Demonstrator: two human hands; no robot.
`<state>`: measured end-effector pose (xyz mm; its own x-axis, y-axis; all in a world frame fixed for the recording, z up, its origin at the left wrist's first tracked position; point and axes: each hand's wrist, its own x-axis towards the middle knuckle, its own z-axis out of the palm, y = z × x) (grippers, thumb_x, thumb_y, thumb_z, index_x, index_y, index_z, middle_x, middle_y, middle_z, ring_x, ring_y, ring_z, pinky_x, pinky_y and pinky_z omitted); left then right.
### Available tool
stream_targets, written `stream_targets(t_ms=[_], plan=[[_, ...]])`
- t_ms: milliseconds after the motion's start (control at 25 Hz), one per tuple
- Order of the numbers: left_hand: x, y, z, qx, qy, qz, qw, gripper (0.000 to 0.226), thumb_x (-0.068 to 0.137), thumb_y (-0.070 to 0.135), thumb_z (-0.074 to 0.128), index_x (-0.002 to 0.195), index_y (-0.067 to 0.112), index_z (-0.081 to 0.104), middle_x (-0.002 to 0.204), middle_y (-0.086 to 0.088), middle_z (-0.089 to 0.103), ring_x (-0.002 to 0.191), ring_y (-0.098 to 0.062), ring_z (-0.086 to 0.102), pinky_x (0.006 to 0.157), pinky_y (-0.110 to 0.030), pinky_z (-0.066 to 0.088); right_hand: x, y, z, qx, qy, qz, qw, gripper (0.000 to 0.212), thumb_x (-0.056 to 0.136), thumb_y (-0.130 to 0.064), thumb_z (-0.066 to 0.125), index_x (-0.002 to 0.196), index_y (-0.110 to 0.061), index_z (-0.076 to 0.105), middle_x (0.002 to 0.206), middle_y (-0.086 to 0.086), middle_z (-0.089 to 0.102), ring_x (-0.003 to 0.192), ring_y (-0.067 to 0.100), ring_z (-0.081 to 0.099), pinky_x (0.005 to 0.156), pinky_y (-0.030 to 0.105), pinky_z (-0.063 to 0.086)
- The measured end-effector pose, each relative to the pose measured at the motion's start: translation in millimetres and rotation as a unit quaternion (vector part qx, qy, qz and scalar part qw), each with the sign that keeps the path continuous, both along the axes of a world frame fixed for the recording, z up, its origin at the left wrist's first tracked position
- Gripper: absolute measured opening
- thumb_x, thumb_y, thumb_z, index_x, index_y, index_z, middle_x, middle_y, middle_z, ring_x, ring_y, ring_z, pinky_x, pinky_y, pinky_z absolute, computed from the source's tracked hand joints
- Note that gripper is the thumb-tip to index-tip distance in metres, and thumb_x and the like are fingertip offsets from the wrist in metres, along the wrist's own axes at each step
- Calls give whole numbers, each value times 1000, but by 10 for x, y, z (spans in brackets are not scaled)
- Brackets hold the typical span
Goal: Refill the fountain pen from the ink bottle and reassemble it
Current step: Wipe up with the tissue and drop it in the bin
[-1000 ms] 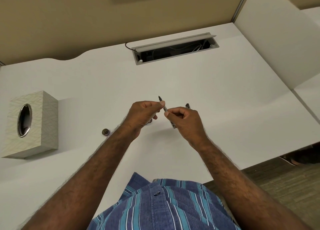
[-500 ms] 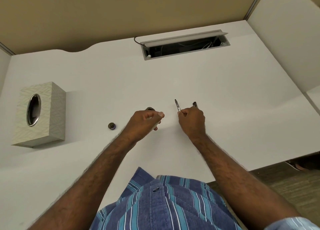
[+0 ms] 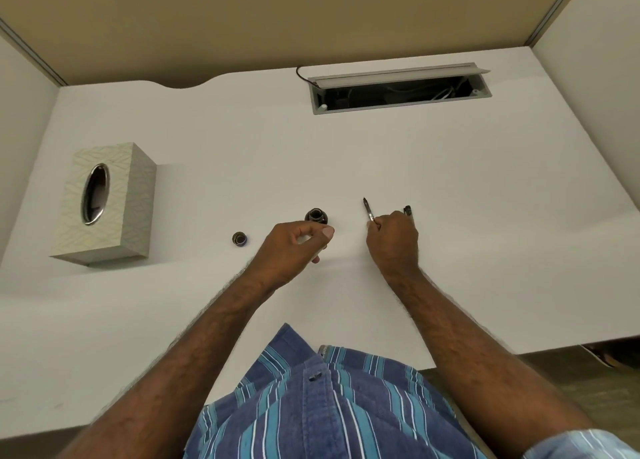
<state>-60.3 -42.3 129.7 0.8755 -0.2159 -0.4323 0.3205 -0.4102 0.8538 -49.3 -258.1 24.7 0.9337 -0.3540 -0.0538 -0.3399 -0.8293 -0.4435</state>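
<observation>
A person's right hand (image 3: 393, 235) pinches the nib section (image 3: 368, 210), its long axis pointing away, while the open ink bottle (image 3: 316, 215) stands to its left, nearer the left hand (image 3: 298, 242), curled round a pale part

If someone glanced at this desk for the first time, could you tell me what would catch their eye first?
Probably the two hands mid-desk: the right hand pinches the nib section, pointing away, while the left hand holds a pale part just before the open ink bottle. The bottle's cap lies left, a tissue box farther left.
</observation>
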Motion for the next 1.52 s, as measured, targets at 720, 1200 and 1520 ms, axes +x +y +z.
stream_targets(t_ms=[720,1200,1520], plan=[[-517,-12,-64,-42,-7,144,989,23,104,45,60,114,34,77,114,9,76,106,-6,69,87,-25,52,-472,152,363,158,-137,65,976,22,95,-32,77,110,-17,78,95,-4,71,85,13,65,75,13,41],[-1165,690,-160,-71,2,280,957,60,77,25,47,135,29,64,144,-3,63,132,-26,59,116,-42,47,-1027,1155,770,316,10,335,888,44,88,-30,84,130,-26,72,114,-11,72,93,4,71,77,11,54],[-1983,1592,-216,-95,-15,318,943,62,97,-4,47,149,28,58,136,4,71,128,-16,66,118,-44,47,-1433,2174,772,303,72,354,882,23,88,-20,84,111,-20,80,108,-7,77,80,9,76,71,15,57]])
